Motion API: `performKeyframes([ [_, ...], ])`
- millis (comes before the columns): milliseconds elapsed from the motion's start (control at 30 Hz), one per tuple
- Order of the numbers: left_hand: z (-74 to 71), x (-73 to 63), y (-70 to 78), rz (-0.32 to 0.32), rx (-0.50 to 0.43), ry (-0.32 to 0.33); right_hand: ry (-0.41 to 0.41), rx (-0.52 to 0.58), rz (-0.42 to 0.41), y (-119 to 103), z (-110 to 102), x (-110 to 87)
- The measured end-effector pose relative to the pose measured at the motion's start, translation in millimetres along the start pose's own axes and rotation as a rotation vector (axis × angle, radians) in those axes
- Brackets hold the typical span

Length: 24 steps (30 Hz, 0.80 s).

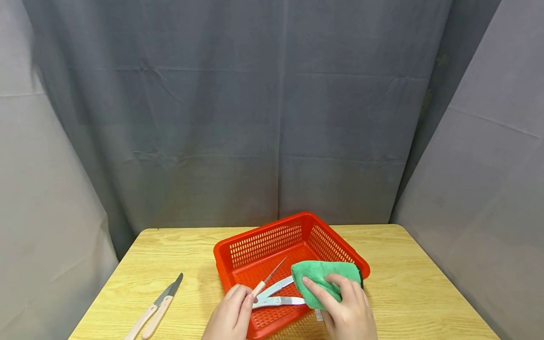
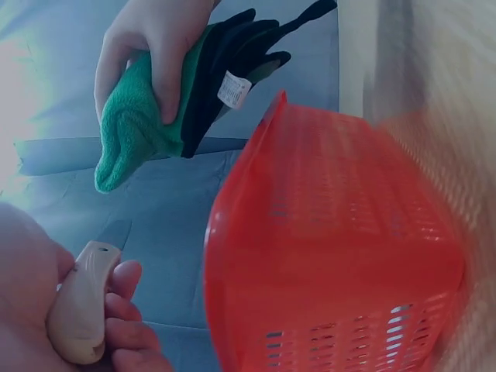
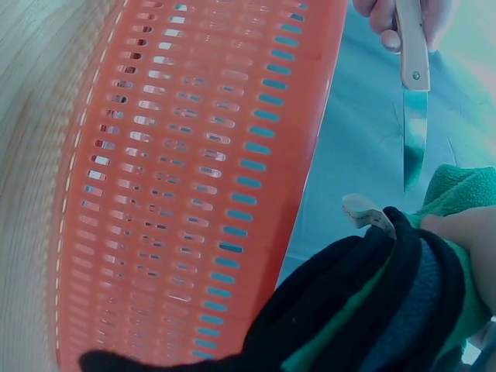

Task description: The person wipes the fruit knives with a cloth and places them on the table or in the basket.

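My left hand (image 1: 229, 315) grips a knife (image 1: 258, 289) by its beige handle, over the near left part of the red basket (image 1: 263, 229). Its blade points up and away in the head view; in the right wrist view, the flat of the blade (image 3: 415, 139) shows beside the cloth. A folded green cloth (image 1: 312, 278) is pinched in my right hand (image 1: 350, 309), thumb on one side and fingers on the other. Dark edging and a white tag (image 2: 234, 90) hang from the cloth. Blade and cloth are apart.
Two knives with pale blue handles (image 1: 278, 301) lie in the basket, below my hands. On the table (image 1: 199, 264) at the left, two beige-handled knives (image 1: 158, 316) lie side by side, blades pointing away. Grey curtains (image 1: 212, 118) stand behind the table and along both sides.
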<state>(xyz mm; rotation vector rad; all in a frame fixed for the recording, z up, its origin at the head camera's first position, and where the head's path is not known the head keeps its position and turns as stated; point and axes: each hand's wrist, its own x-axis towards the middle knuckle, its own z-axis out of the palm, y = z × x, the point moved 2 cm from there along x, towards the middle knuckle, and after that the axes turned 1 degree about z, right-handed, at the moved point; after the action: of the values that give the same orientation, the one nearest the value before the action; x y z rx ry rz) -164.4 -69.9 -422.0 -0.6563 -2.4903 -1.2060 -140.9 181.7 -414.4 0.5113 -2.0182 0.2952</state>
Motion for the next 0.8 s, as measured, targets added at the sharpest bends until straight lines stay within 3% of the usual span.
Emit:
performKeyframes([
  [200,-2.7,3.3,4.8,-0.029,0.025,-0.032,0.043,-0.003,-0.024,1.9,-2.5,1.8],
  [300,-1.6,3.5,4.3,-0.006,0.054,-0.017,0.031,-0.004,-0.026,1.6,-5.7,2.9],
  [500,-2.3,5.3,6.2,-0.023,0.069,-0.036,0.001,0.000,-0.038,-2.1,-11.9,7.6],
  [633,-0.6,5.0,7.3,0.028,0.098,-0.020,-0.001,-0.008,-0.069,-6.5,-11.2,10.4],
  [800,3.7,2.5,8.0,0.118,0.142,0.045,0.011,-0.014,-0.125,-15.0,-3.5,10.5],
])
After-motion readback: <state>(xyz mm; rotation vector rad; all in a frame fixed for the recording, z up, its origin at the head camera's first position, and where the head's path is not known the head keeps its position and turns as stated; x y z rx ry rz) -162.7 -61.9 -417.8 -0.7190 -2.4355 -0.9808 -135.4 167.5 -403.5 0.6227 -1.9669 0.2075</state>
